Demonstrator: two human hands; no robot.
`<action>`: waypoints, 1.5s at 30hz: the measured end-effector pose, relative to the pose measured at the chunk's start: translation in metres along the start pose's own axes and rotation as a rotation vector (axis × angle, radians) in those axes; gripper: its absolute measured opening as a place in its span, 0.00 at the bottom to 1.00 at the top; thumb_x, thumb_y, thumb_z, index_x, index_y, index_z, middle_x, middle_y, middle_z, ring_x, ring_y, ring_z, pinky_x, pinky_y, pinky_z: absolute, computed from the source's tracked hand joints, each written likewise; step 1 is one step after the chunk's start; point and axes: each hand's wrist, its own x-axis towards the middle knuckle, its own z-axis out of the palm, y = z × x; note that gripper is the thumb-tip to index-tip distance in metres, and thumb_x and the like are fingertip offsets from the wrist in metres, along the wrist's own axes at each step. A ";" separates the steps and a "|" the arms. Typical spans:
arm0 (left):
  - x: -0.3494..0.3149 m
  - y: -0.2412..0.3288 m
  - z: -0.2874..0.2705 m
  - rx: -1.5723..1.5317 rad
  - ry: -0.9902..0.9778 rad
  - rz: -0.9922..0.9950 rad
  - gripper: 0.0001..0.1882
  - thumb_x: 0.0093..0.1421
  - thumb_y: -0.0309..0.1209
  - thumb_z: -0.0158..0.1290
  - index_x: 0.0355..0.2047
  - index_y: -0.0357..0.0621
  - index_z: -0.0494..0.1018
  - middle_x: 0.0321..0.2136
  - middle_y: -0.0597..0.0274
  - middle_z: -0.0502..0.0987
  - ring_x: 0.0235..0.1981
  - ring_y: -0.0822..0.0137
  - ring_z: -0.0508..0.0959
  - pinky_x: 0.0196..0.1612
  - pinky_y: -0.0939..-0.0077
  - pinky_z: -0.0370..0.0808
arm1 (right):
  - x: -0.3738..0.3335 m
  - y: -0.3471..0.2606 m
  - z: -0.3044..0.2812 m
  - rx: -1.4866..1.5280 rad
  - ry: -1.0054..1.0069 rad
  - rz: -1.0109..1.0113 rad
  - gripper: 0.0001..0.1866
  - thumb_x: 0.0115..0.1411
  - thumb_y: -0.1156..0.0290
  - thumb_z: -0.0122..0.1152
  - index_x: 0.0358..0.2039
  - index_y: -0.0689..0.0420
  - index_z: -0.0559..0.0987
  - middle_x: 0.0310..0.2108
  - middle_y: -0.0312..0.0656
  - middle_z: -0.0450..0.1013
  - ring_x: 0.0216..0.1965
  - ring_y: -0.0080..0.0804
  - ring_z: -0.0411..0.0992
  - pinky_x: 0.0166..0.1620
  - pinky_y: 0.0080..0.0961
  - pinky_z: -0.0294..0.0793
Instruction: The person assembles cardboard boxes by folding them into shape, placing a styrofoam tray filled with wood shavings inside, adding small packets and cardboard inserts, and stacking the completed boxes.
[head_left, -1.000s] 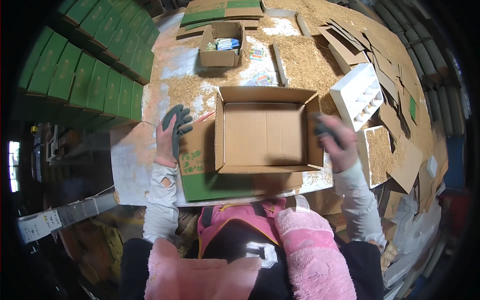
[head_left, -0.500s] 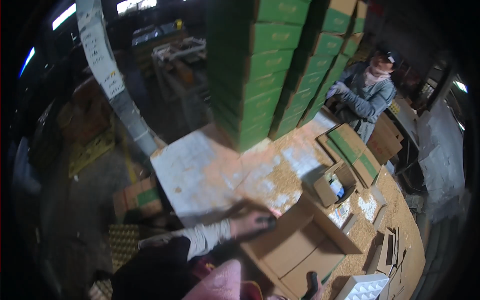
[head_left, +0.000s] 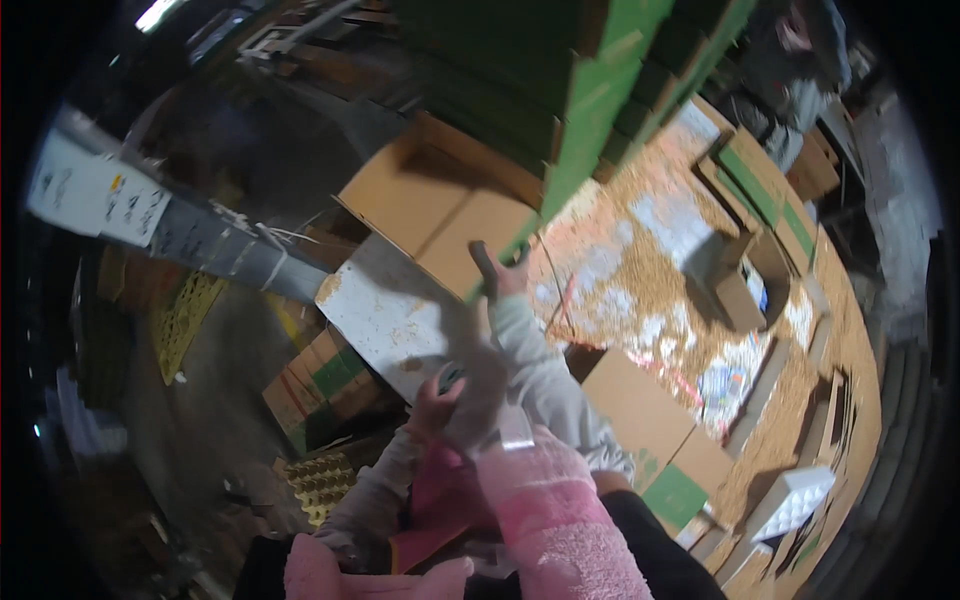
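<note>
An open brown cardboard box is above the left part of the table, tilted against the tall green stack. My right hand reaches up to its near right edge and grips it, with dark coverings on the fingers. My left hand is lower, close to my body at the table's near left edge. Its fingers are curled, and a dark, green-edged bit shows at their tips; what it is I cannot make out. A brown carton with a green patch lies by my right forearm.
Tall stacks of green boxes stand at the back. Wood shavings cover much of the table. A small open carton, a white cellular tray and a co-worker are at right. A wrapped post rises at left.
The open box has moved from in front of me to the far left, with my right hand at it. My left hand has drawn back toward my body. The view has turned.
</note>
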 end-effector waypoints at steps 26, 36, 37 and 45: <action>-0.096 0.324 0.099 0.571 -1.499 0.497 0.31 0.60 0.46 0.38 0.56 0.35 0.54 0.53 0.51 0.63 0.53 0.62 0.64 0.56 0.74 0.56 | -0.312 -0.423 -0.249 -1.899 -0.003 -0.867 0.16 0.43 0.70 0.53 0.36 0.54 0.73 0.35 0.40 0.68 0.37 0.35 0.67 0.39 0.35 0.67; -0.079 0.371 0.121 0.958 -0.607 0.799 0.24 0.52 0.36 0.48 0.49 0.40 0.63 0.38 0.43 0.72 0.41 0.49 0.72 0.46 0.64 0.67 | -0.342 -0.466 -0.292 -1.310 -0.648 -0.865 0.07 0.35 0.71 0.55 0.20 0.54 0.73 0.22 0.35 0.68 0.35 0.34 0.69 0.49 0.42 0.65; -0.071 0.354 0.135 1.120 -0.146 1.476 0.29 0.50 0.41 0.50 0.50 0.42 0.61 0.50 0.43 0.62 0.53 0.48 0.61 0.55 0.56 0.57 | -0.328 -0.469 -0.291 -1.320 -0.745 -0.773 0.06 0.35 0.72 0.54 0.19 0.54 0.72 0.21 0.35 0.67 0.35 0.35 0.68 0.49 0.41 0.65; -0.089 0.237 0.300 0.903 -1.394 1.822 0.26 0.58 0.34 0.40 0.57 0.44 0.51 0.58 0.49 0.49 0.58 0.49 0.52 0.60 0.58 0.50 | -0.334 -0.434 -0.334 -0.449 -0.473 0.052 0.28 0.49 0.62 0.57 0.49 0.63 0.66 0.51 0.49 0.63 0.55 0.38 0.58 0.57 0.32 0.54</action>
